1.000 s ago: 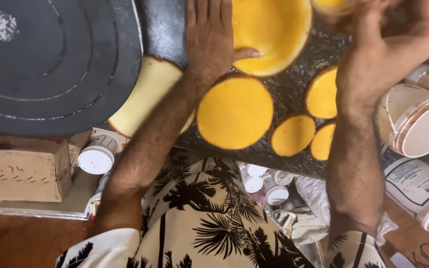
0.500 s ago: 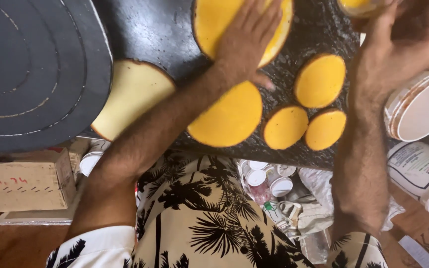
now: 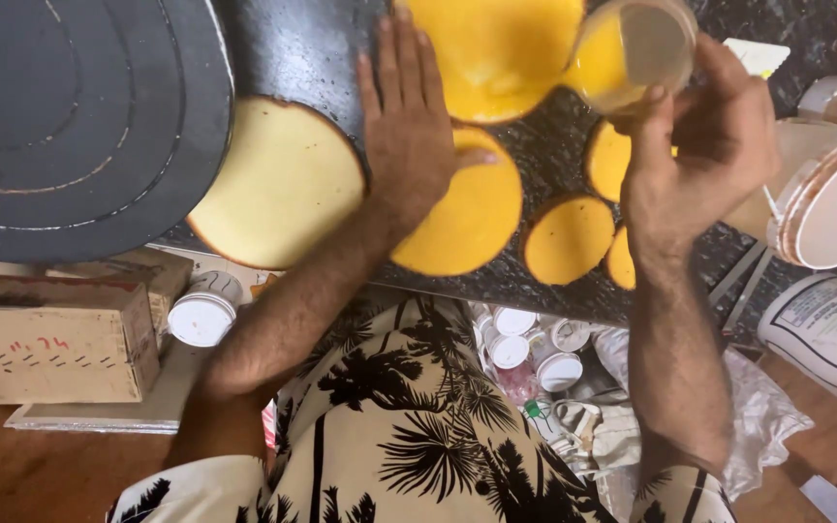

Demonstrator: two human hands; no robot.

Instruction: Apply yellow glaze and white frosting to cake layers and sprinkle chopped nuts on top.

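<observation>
Two hands — left (image 3: 409, 145) flat on dark board (image 3: 283, 48), right (image 3: 704, 155) gripping paint cup (image 3: 632, 53), cluttered floor.

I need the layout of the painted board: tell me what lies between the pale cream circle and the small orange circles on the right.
In the head view, the left hand lies flat there, partly covering a mid-sized orange circle, between the cream circle and the small orange circles.

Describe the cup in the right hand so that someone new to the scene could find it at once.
Start at the dark board painted with yellow discs, then go to its top right edge. There the right hand holds a small clear cup, tilted over the largest yellow disc. Unlike the white capped jars below, it is see-through, with yellow paint inside.
</observation>
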